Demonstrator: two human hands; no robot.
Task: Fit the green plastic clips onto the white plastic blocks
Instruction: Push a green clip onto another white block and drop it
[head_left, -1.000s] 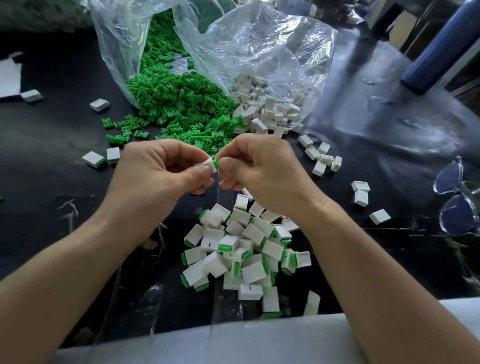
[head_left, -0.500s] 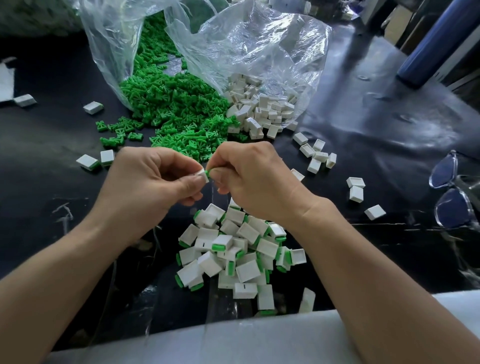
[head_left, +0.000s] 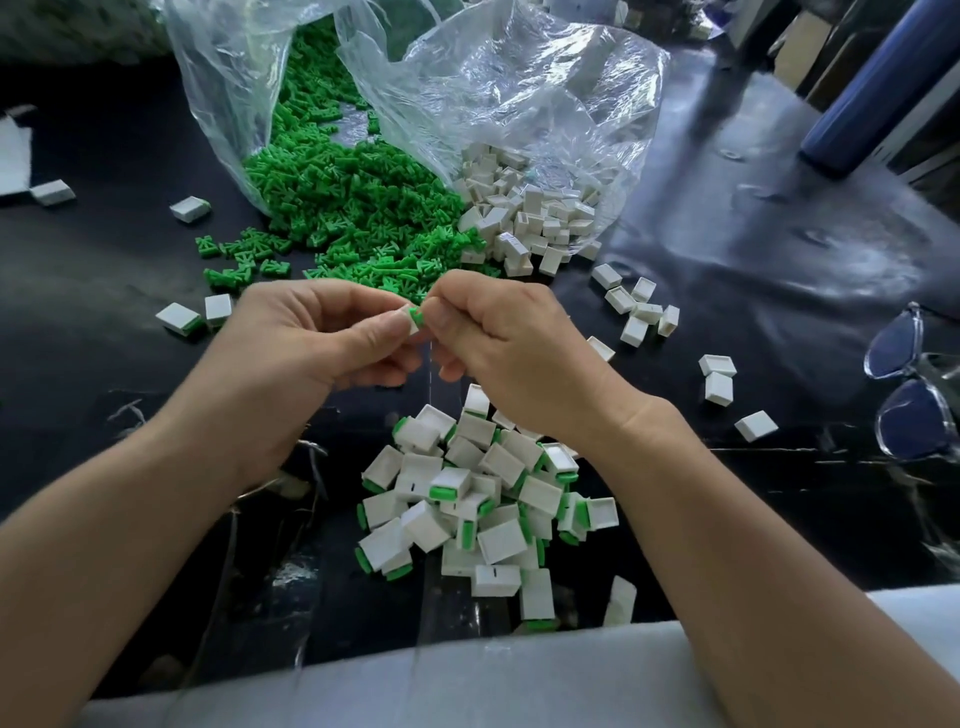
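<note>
Partly green clip (head_left: 415, 313) in white block (head_left: 412, 323)

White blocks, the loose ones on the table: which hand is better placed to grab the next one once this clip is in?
Probably the right hand: loose white blocks lie close on its right, and it only pinches the green clip. The left hand holds the white block.
</note>
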